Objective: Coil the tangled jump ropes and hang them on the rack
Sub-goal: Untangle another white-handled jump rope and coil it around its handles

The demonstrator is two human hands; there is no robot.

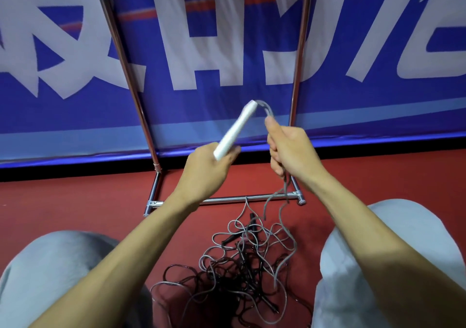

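Item log, head view.

1. L hand (pixel 206 161), centre: fingers curled round the lower end of a white handle (pixel 235 130), which tilts up toward 1 o'clock.
2. R hand (pixel 287 148), at 3 o'clock of L hand: fist closed on grey rope (pixel 267 109). Rope arcs from handle tip into the fist, then hangs down.
3. Tangled pile (pixel 239 264), 6 o'clock, on red floor (pixel 75 201) btwn knees (pixel 55 264): grey and black ropes, incl. prob. black handles (pixel 230 239). The hanging rope runs into it.
4. Rack (pixel 131 85), 12 o'clock: chrome uprights, base bar just beyond pile.
5. Blue banner (pixel 75 115) w/ white characters, behind rack.
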